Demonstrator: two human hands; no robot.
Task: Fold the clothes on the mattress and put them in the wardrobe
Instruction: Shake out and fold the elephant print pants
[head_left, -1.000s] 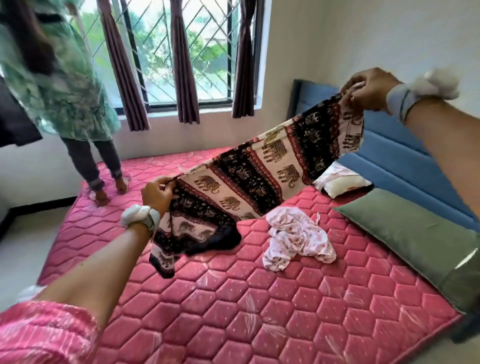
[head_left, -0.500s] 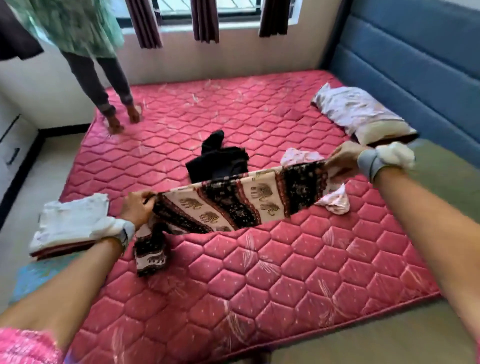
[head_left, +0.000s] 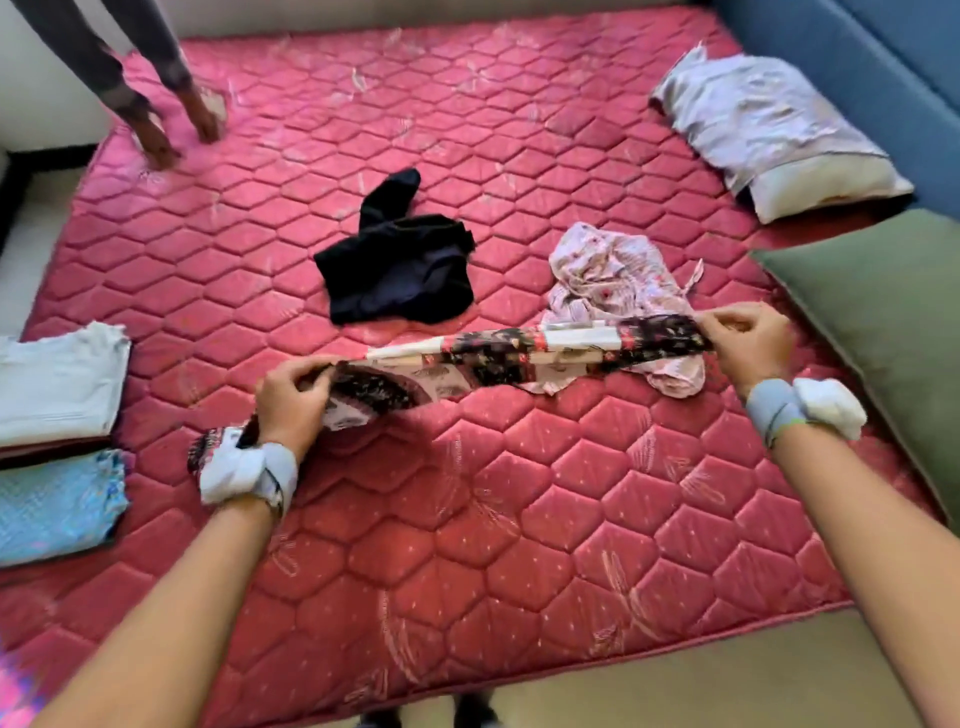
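Observation:
An elephant-print cloth (head_left: 519, 356), black, red and cream, is stretched low over the red quilted mattress (head_left: 519, 519). My left hand (head_left: 291, 402) grips its left end, and a loose tail hangs down by my wrist. My right hand (head_left: 748, 340) pinches its right end. Behind the cloth lie a crumpled black garment (head_left: 400, 270) and a crumpled pale floral garment (head_left: 608, 270), part of it hidden by the stretched cloth.
Folded white (head_left: 57, 384) and light blue (head_left: 57, 504) clothes are stacked at the mattress's left edge. A pale pillow (head_left: 769, 130) and a green pillow (head_left: 883, 317) lie at the right by the blue headboard (head_left: 852, 67). Another person's feet (head_left: 171, 124) stand at the far left corner.
Both hands have brought the elephant-print cloth down from head height to just above the mattress, and the view has tipped downward. The cloth now looks narrower, seen nearly edge-on.

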